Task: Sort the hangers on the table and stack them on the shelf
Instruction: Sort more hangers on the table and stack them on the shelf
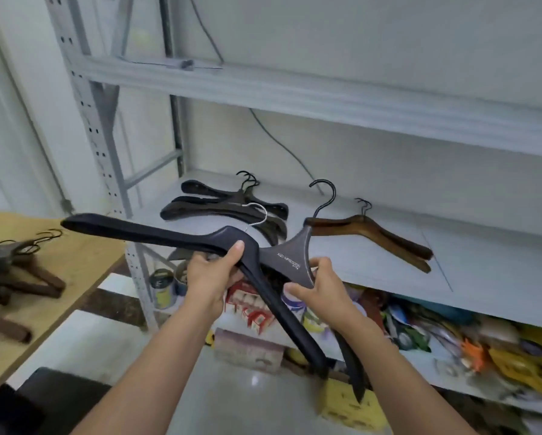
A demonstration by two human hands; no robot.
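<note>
Hangers (156, 233) | hooks toward shelf (483, 277) | long axis left to down-right

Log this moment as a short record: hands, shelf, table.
left hand: grips a black hanger at its neck
right hand: holds a second black hanger by its centre
shelf: dark hanger stack at left, brown hangers at right, apart
table: remaining hangers in a heap

2 blk hangers (169, 235) held crossed; dark stack (219, 208) & brown pair (376, 237) flat on shelf (483, 277), others (18, 265) on table (84, 255).
</note>
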